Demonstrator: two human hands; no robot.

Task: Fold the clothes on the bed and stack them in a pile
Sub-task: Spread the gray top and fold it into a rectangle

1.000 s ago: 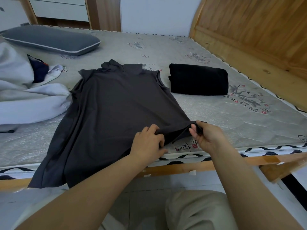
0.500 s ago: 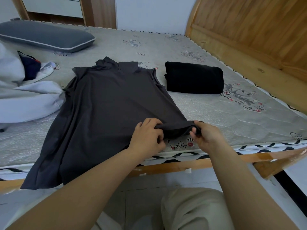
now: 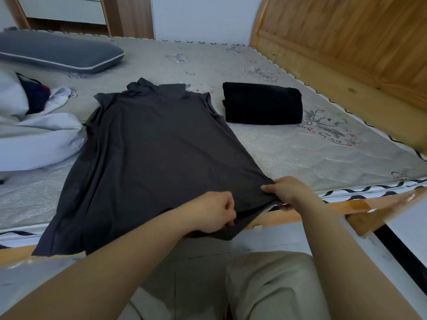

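A dark grey shirt (image 3: 152, 146) lies spread flat on the bed (image 3: 288, 155), collar away from me, its hem hanging over the near edge. My left hand (image 3: 212, 213) grips the hem near its middle with curled fingers. My right hand (image 3: 288, 192) pinches the hem's right corner, thumb on top. A folded black garment (image 3: 262, 103) sits on the mattress to the right of the shirt's shoulder.
A grey pillow (image 3: 57, 51) lies at the far left. A white garment (image 3: 34, 139) with a dark blue piece (image 3: 34, 98) is heaped at the left. The wooden headboard (image 3: 346, 42) rises on the right. My knees are below the bed's edge.
Both hands have pulled the bunched right part of the hem toward me and over the bed's edge, so the fold there has flattened out.
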